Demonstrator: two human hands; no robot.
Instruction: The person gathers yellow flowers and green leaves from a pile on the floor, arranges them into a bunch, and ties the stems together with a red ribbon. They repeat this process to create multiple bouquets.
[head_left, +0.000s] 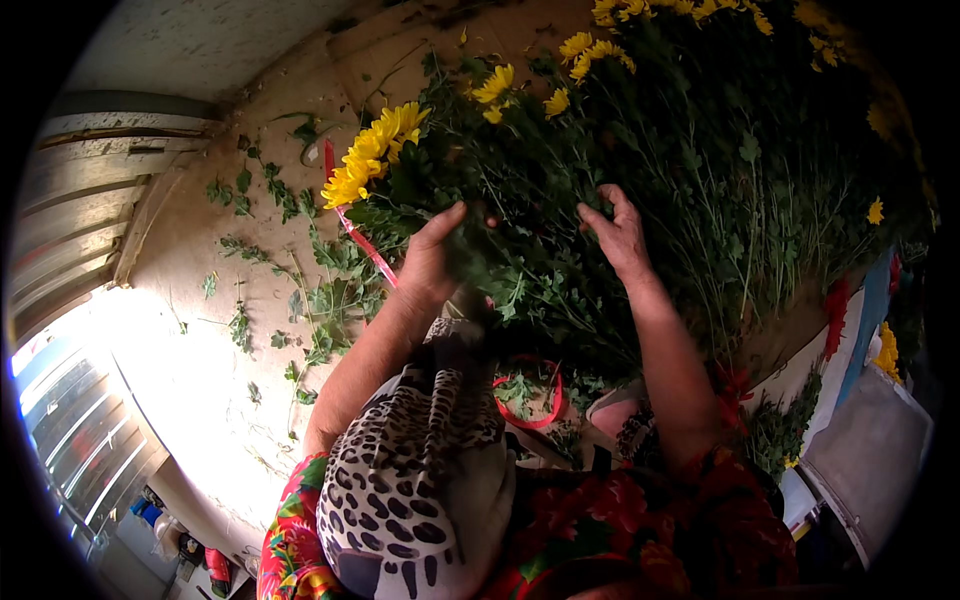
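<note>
My left hand is closed around the leafy stems of a bunch of yellow chrysanthemums, whose blooms point to the upper left. To its right, my right hand is over the mass of chrysanthemum stems, thumb and forefinger close together at the foliage; whether a stem is between them cannot be told. More yellow blooms lie along the far side of the pile. A red ribbon runs behind my left forearm.
Cut leaves and sprigs litter the floor on the left. A red ribbon loop lies near my legs, covered partly by leopard-print cloth. A ribbed wall stands left. A grey metal panel is at the lower right.
</note>
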